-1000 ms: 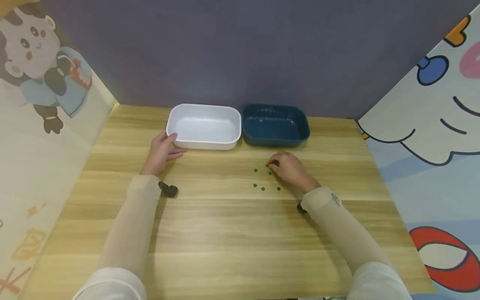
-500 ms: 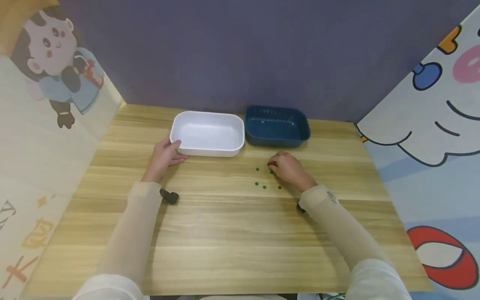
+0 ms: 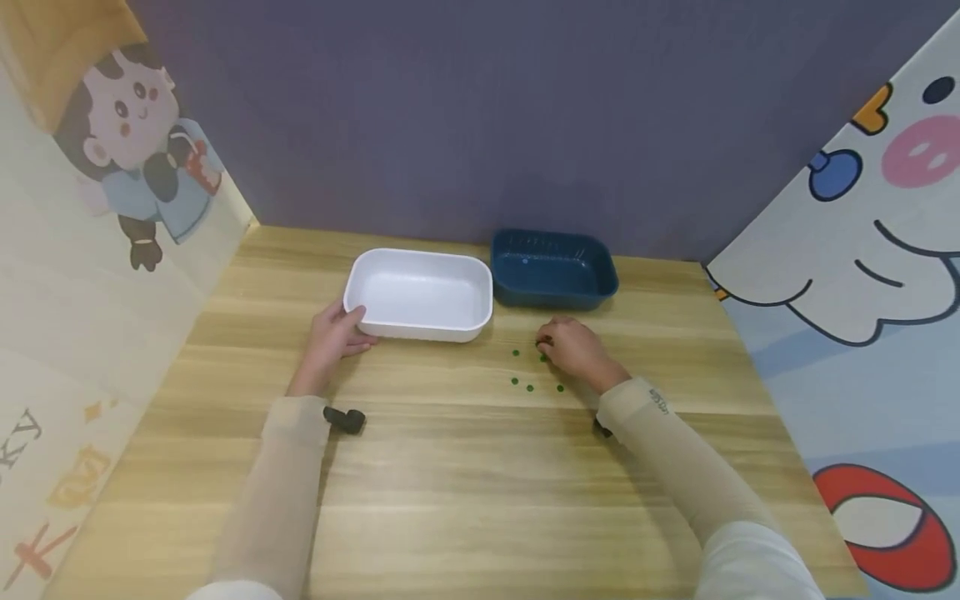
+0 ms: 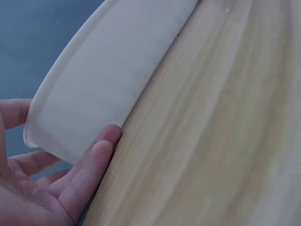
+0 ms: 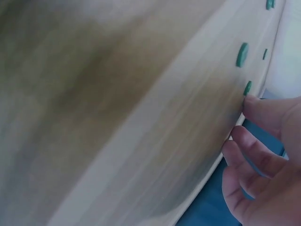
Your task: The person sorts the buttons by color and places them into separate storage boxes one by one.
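In the head view my left hand (image 3: 330, 343) grips the near left corner of a white plastic box (image 3: 420, 293), its thumb over the rim. The left wrist view shows the fingers (image 4: 89, 179) against the box's outer wall, low by the table. My right hand (image 3: 576, 350) is on the table among several small green discs (image 3: 515, 352), in front of a dark blue box (image 3: 555, 302). Seen from the right wrist, its thumb (image 5: 265, 113) is beside one green disc (image 5: 248, 88), with a gap to the fingertips (image 5: 242, 136); nothing shows between them.
The two boxes stand side by side near the grey back wall (image 3: 420, 125). Printed side panels border the wooden table (image 3: 450, 492) left and right. A black wrist camera (image 3: 347, 420) sticks out from my left sleeve.
The white box has shifted slightly toward me relative to the blue box, with my left hand on it. My right hand stays at the same discs. The head view has tilted a little.
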Demonstrator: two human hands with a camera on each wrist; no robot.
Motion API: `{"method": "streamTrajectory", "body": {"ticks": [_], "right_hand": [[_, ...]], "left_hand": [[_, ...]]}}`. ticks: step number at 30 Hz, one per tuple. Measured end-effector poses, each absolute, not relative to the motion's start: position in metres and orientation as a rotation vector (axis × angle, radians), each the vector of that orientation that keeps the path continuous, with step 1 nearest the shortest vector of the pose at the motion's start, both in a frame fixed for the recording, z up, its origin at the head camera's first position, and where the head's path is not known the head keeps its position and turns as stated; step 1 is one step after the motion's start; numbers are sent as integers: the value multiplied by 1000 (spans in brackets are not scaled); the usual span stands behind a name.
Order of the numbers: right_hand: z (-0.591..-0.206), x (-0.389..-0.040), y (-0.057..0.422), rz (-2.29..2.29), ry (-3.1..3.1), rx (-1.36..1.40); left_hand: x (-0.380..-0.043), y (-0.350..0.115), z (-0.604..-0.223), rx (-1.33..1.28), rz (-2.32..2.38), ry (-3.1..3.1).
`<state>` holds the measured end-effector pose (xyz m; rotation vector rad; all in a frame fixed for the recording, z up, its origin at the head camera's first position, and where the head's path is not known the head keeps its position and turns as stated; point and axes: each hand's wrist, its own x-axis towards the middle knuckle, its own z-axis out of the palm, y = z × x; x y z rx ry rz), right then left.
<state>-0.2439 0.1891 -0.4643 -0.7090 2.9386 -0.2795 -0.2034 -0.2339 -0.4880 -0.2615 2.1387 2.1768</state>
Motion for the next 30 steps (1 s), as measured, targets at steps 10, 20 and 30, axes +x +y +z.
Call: {"method": "streamTrajectory", "body": {"ticks": [10,20,30], "right_hand": [[-467,-244,188,-278,2884,-706],[-456,-257,183,-421,2828,-610],[-443,-255,182,-413,2769,-523]], "left_hand": [[-201,-238,-492,-242,2106,2136],[-194,-238,-486,-219,2143,2175],[-193,-241,-488,-181,2164,2075]]}}
